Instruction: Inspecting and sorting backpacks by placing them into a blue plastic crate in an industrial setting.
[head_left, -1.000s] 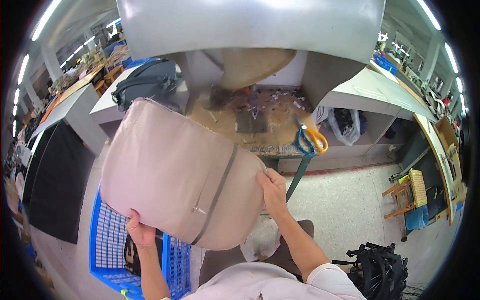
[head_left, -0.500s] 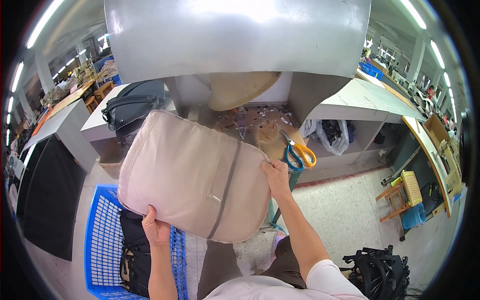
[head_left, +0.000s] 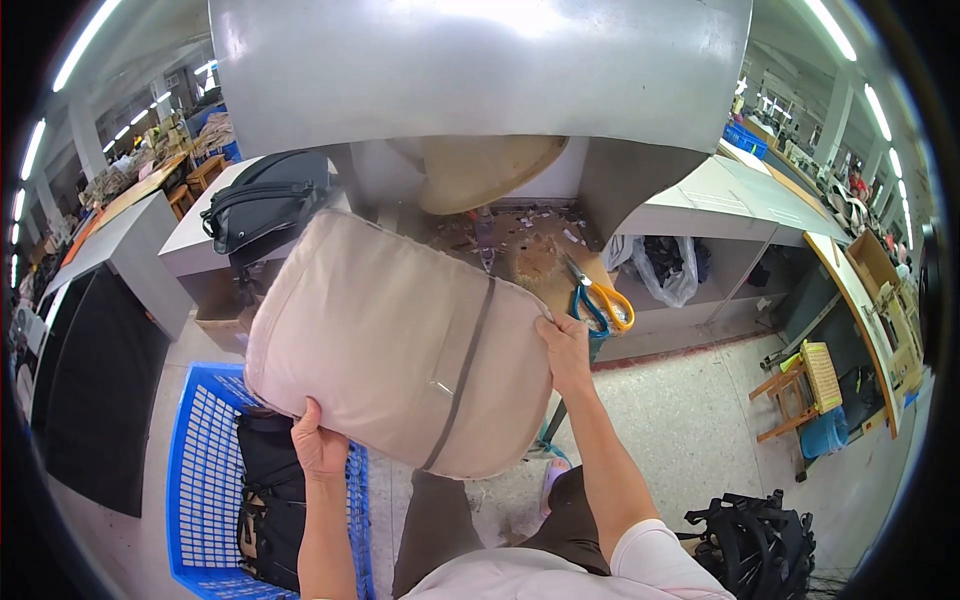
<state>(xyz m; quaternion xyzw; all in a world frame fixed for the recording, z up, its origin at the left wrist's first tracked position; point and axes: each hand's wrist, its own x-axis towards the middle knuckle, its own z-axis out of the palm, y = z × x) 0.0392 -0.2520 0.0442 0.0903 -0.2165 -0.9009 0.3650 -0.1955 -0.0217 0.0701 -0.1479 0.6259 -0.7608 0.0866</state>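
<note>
I hold a large beige padded bag panel [head_left: 400, 345] with a grey strap running down it, in front of me above my lap. My left hand [head_left: 318, 448] grips its lower left edge. My right hand [head_left: 565, 350] grips its right edge. Behind the panel is a brown worktable [head_left: 530, 255] strewn with small scraps, under a big grey metal hood [head_left: 480, 70]. Orange-handled scissors [head_left: 600, 297] lie at the table's right front corner, just beyond my right hand. A tan rounded piece [head_left: 480, 170] sits at the back under the hood.
A blue plastic crate [head_left: 200, 480] with black bags stands on the floor at my left. A black bag [head_left: 265, 205] rests on a white table at the left. A black backpack [head_left: 755, 545] lies on the floor at lower right. A yellow stool [head_left: 810, 385] stands right.
The beige panel has shifted right and slightly down in view, with both hands keeping their grip. The scissors and worktable now show more to the right of the panel.
</note>
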